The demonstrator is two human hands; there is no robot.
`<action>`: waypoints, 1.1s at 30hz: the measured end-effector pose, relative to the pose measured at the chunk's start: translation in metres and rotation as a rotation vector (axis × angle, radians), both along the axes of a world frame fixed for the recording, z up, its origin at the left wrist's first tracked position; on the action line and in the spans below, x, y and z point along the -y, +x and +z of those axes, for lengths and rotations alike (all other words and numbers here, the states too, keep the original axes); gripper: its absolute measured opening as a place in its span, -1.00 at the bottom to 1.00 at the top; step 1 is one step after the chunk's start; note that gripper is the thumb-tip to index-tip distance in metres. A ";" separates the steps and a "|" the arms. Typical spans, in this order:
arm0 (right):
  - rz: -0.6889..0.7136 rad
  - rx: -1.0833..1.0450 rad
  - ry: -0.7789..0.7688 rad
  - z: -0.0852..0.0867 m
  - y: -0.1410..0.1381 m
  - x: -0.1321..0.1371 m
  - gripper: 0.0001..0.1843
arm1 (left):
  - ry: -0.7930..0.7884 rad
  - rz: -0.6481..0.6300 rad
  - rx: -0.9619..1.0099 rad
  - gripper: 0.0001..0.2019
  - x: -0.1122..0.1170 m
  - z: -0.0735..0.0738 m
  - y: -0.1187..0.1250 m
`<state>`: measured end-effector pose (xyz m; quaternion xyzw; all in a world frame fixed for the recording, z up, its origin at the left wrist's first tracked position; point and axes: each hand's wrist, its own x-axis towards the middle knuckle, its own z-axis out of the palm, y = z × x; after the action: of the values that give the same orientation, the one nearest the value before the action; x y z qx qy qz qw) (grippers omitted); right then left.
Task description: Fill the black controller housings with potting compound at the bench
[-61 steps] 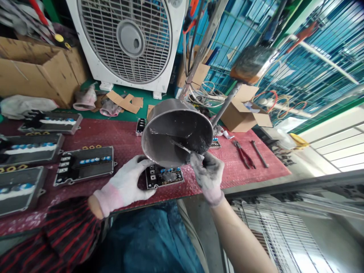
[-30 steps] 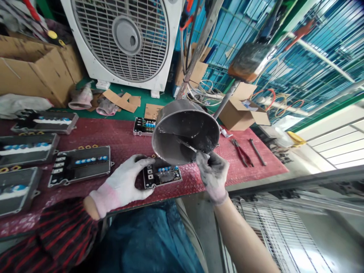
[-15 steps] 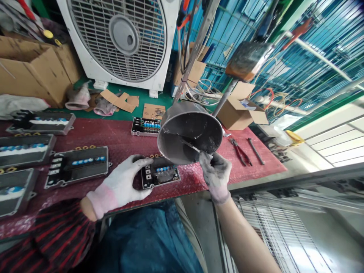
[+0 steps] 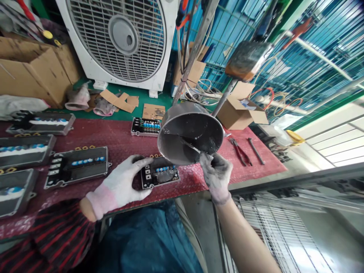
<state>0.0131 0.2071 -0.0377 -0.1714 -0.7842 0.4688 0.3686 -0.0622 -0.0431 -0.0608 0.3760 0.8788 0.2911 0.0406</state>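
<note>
First, the right hand (image 4: 216,178), in a grey-smeared glove: fingers pinched together on a thin steel spatula (image 4: 190,147), its blade reaching into a tilted steel pot (image 4: 190,132) at the inner wall, which is coated in dark grey paste. Pot position: over the bench, mouth turned toward the wearer, lower rim overhanging the far corner of a small controller housing (image 4: 159,176); contact between the two not determinable. Pot support: a metal rod (image 4: 224,98) running to the upper right, no hand on it, the bearing point beyond uncertain. Next, the left hand (image 4: 119,187), in a white glove with a pink cuff: fingers apart, curved around the housing's near edge, a grey smear on its top face. Handling, as judged: paste probably thick, sticky and slippery on gloves; pot probably heavy when loaded, best taken by the rod, not the wet rim; housing probably rigid, best gripped by its bare side edges, clear of the smear. Farther out: larger housings (image 4: 76,167) on red bubble wrap (image 4: 122,136), red-handled pliers (image 4: 241,151), a steel bar (image 4: 256,151), a cardboard box (image 4: 236,110), a white box fan (image 4: 122,41).
</note>
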 end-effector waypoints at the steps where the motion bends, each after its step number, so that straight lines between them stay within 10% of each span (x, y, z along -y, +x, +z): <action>1: 0.003 0.004 0.008 -0.001 0.000 0.001 -0.60 | 0.003 -0.002 -0.001 -0.32 0.000 0.000 0.000; 33: 0.097 -0.013 0.023 0.004 0.004 0.021 -0.63 | 0.062 0.025 -0.046 -0.40 0.000 0.000 0.003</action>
<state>0.0170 0.1858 -0.0333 -0.1259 -0.7945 0.4783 0.3524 -0.0591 -0.0430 -0.0611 0.3725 0.8748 0.3097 0.0051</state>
